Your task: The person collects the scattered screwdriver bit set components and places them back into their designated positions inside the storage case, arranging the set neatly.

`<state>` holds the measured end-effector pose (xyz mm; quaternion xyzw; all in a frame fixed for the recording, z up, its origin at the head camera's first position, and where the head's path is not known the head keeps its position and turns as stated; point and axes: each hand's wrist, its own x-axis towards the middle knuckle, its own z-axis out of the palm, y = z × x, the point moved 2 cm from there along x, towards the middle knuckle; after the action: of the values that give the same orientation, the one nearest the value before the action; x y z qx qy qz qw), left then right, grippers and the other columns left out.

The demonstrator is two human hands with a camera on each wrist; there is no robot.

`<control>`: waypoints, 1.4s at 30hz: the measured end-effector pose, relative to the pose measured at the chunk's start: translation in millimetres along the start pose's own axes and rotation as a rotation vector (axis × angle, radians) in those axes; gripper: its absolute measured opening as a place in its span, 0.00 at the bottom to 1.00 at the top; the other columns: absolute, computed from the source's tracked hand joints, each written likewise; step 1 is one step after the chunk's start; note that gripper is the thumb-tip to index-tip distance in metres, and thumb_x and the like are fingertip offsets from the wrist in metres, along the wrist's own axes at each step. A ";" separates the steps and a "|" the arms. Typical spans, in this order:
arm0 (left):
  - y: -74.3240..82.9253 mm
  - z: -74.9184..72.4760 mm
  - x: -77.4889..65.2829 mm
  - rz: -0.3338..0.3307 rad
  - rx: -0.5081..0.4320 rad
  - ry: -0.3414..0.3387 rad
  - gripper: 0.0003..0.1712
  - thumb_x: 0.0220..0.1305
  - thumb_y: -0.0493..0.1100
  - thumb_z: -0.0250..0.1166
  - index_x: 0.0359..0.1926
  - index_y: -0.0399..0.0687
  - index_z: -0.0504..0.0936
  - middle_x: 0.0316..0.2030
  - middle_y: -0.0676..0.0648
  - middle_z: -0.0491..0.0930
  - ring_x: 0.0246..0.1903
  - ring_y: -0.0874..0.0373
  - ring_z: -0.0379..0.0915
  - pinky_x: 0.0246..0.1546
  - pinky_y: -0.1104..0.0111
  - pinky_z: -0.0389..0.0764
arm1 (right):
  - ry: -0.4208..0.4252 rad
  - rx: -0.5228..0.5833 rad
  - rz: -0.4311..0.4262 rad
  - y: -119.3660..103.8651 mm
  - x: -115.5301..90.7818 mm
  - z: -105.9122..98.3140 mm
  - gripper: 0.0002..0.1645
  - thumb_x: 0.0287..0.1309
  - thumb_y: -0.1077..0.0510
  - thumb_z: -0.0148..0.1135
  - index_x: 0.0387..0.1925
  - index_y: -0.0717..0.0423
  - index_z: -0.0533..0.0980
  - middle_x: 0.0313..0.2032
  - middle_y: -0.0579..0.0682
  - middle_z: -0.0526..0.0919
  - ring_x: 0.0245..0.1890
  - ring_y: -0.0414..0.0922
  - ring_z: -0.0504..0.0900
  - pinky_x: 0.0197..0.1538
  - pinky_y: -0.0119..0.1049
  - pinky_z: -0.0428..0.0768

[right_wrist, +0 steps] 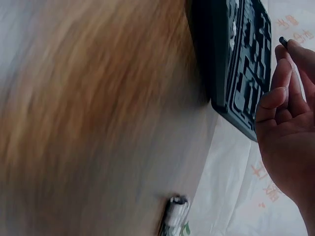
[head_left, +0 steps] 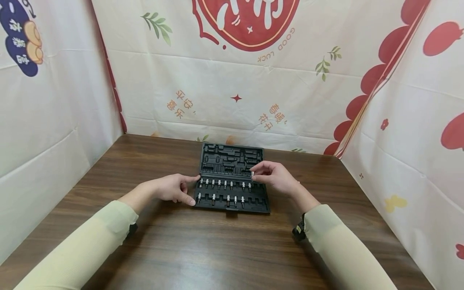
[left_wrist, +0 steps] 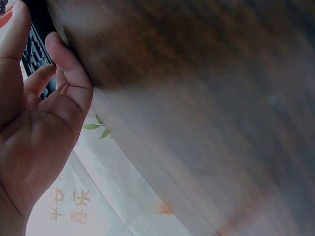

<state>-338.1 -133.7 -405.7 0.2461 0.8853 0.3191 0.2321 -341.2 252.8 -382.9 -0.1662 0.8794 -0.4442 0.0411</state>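
An open black socket case (head_left: 232, 207) lies on the table, its lid (head_left: 232, 146) leaning back. Two rows of silver bit sockets (head_left: 219, 184) stand in the base, with unfilled slots at the right. My left hand (head_left: 170, 188) touches the case's left side, thumb at the front corner and index finger straight out near the hinge. Between thumb and fingertips my right hand (head_left: 277, 177) pinches a bit socket (head_left: 252, 174) above the back right of the base. Its dark end (right_wrist: 283, 41) shows past the fingertips in the right wrist view; the fingers hide most of it.
The brown wooden table (head_left: 217, 249) is enclosed by printed cloth (head_left: 203, 72) at the back and both sides. In the right wrist view, a silver knurled cylinder (right_wrist: 176, 212) shows at the bottom edge. A dark wrist device (head_left: 299, 230) sits by the right cuff.
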 end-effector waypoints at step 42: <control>-0.5 -1.7 0.2 0.019 -0.001 -0.020 0.58 0.67 0.53 0.81 0.88 0.53 0.58 0.29 0.48 0.79 0.28 0.58 0.74 0.34 0.64 0.80 | -0.147 -0.230 0.028 -6.3 32.3 42.3 0.10 0.70 0.58 0.76 0.51 0.51 0.89 0.44 0.47 0.91 0.42 0.41 0.85 0.51 0.40 0.84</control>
<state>-339.3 -134.7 -404.9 0.2574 0.8804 0.3193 0.2381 -360.7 206.3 -400.9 -0.1897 0.9213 -0.3266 0.0924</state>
